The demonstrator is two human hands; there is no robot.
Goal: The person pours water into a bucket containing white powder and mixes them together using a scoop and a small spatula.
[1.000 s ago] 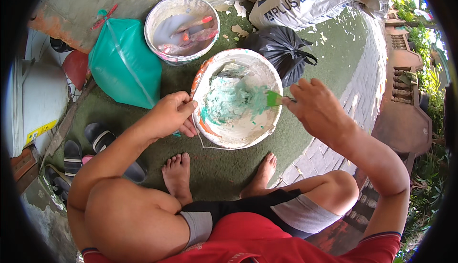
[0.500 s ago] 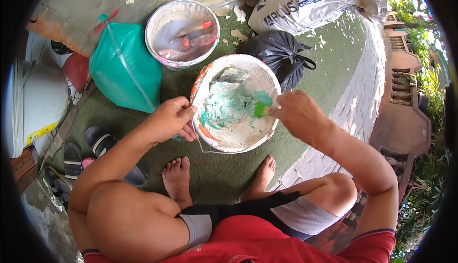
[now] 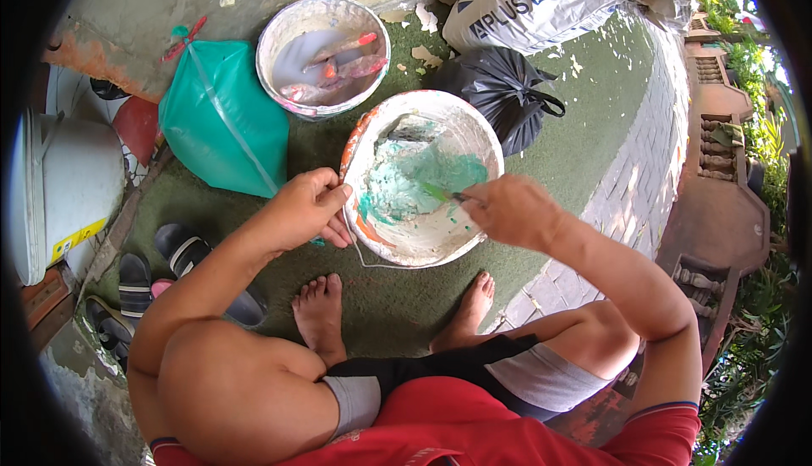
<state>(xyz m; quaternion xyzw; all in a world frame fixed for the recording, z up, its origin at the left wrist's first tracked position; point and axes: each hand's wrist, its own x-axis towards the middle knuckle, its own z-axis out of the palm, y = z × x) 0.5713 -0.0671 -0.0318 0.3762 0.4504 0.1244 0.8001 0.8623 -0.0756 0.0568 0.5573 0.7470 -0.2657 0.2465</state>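
A white bucket [image 3: 493,146] with an orange-stained rim stands on the floor in front of my feet. Inside it lies a thick whitish paste [image 3: 404,170] streaked with green. My left hand [image 3: 313,205] pinches the bucket's left rim, thumb on the edge and fingers outside, near the thin wire handle [image 3: 364,260]. In my right hand [image 3: 516,214], closed over the right side of the bucket, is a small green scraper [image 3: 436,192] with a dark handle. Its green end touches the paste; my fingers hide most of its handle.
Behind stands a second bucket [image 3: 264,52] of cloudy water with red-tipped tools. A tied green bag [image 3: 222,119] is at left, with sandals [image 3: 182,248] nearer. A tied black bag [image 3: 499,98] and a printed sack [image 3: 558,5] lie at right. A wall borders the far side.
My right hand has moved slightly left and nearer, turning the scraper edge-on and deeper over the paste. More green is smeared across the paste. The left hand keeps its hold on the rim.
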